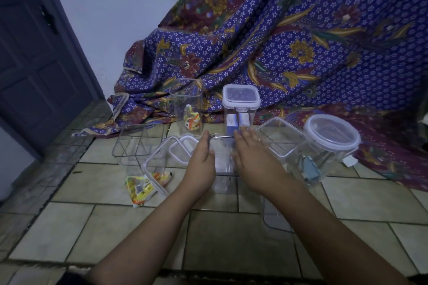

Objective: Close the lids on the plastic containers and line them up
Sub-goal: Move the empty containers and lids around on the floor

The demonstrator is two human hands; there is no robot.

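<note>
On the tiled floor stands a clear, lidless rectangular container (222,164). My left hand (202,161) lies flat against its left side and my right hand (251,157) against its right side, fingers stretched forward, so the box is clasped between them. Just behind it is a tall square container (239,118) with its white-rimmed lid (240,97) on. A tall open container (187,109) to its left holds a snack packet. At the right sits a round container (328,152) with its lid on. A white-rimmed loose lid (181,149) lies by my left hand.
An empty open container (132,143) stands at the left. A tilted clear container (154,169) rests over yellow snack packets (139,188). Another clear open box (281,139) is beside my right hand. Patterned purple cloth (289,41) drapes behind. A dark door (39,58) is far left.
</note>
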